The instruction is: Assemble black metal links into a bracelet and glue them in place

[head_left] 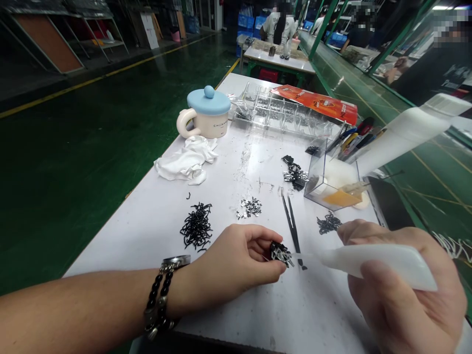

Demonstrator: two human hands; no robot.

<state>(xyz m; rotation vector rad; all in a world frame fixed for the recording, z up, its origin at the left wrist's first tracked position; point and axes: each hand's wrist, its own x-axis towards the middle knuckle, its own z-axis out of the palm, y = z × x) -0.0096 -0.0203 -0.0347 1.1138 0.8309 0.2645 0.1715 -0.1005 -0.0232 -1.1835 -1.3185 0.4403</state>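
Note:
My left hand (239,260) is closed, its thumb and fingers pinching a small black and silver part (280,253). In my right hand (409,290) is a translucent white squeeze bottle (383,265), its thin nozzle pointing left at that part; whether the tip touches it I cannot tell. Black tweezers (292,226) lie on the table just beyond the part. A pile of small black curved pieces (196,226) sits beyond my left wrist, and small silver pieces (250,207) lie to its right. More black pieces (329,223) are near my right hand.
A mug with a blue lid (209,113) and a white cloth (188,160) stand along the left edge. Farther back are a clear compartment tray (280,110) and an orange packet (320,103). A clear box (332,184) and large white bottle (409,132) are at right. People work beyond.

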